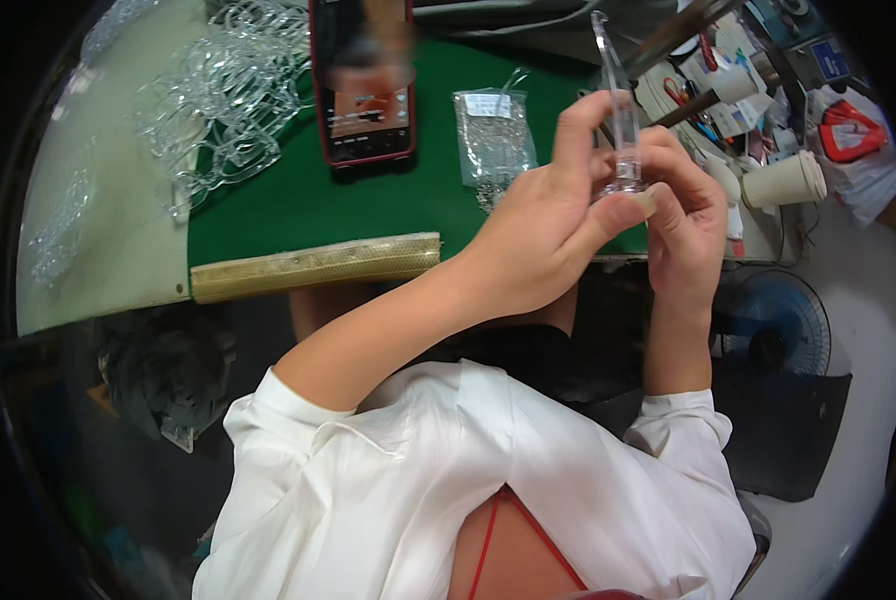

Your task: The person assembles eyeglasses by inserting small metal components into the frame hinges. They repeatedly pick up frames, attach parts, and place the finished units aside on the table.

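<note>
Above the right end of the green work surface, both my hands meet around a long, clear plastic piece (pixel 623 125). It stands roughly upright, with a thin curved tip at its far end. My left hand (pixel 543 230) is closed on its near end, thumb and fingers pressing from the left. From the right, my right hand (pixel 688 220) grips the same end with curled fingers. My fingers partly hide how the near end is shaped. Just left of my hands lies a clear bag (pixel 495 135) of small silvery metal parts, some showing at its near edge.
A tangled heap of clear plastic pieces (pixel 233 95) covers the far left. A phone (pixel 368 135) in a red case lies left of the bag. A yellowish padded strip (pixel 318 266) runs along the front edge. A white cup (pixel 783 181) and a fan (pixel 776 325) are at right.
</note>
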A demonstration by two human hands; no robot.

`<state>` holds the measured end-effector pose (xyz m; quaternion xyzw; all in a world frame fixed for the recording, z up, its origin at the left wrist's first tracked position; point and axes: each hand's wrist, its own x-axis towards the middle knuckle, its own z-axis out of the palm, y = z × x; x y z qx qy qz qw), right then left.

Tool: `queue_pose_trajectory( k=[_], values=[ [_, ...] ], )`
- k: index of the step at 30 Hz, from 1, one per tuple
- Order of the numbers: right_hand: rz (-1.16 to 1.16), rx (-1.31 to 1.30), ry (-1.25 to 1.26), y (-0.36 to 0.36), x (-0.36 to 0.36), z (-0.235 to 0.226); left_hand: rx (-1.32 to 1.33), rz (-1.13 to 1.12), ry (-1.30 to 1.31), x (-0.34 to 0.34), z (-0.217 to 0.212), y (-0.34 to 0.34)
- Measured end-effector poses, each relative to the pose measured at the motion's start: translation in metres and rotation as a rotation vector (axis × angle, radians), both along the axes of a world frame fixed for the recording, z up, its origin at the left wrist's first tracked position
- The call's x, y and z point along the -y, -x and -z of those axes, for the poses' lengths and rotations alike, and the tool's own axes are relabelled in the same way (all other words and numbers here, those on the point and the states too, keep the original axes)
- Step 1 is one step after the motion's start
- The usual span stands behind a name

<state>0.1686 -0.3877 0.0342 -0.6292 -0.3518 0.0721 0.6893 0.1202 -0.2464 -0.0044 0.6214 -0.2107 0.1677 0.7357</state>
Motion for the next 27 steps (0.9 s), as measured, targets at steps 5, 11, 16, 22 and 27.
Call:
queue_pose_trajectory(
  k=[5, 11, 16, 22, 27],
  values=[
    [0.061, 0.072, 0.010, -0.026, 0.025, -0.002, 0.155, -0.287, -0.552, 0.002, -0.010, -0.022],
    [0.145, 0.060, 0.027, -0.059, 0.054, -0.020, 0.227, -0.400, -0.941, 0.022, -0.018, -0.057],
    [0.398, 0.126, 0.073, -0.085, 0.076, -0.021, 0.324, -0.486, -0.835, 0.048, -0.020, -0.084],
    [0.452, 0.122, -0.008, -0.100, 0.074, -0.025, 0.313, -0.529, -0.857, 0.066, -0.032, -0.100],
    [0.503, 0.125, -0.002, -0.107, 0.078, -0.028, 0.299, -0.559, -0.874, 0.075, -0.035, -0.106]
  ],
)
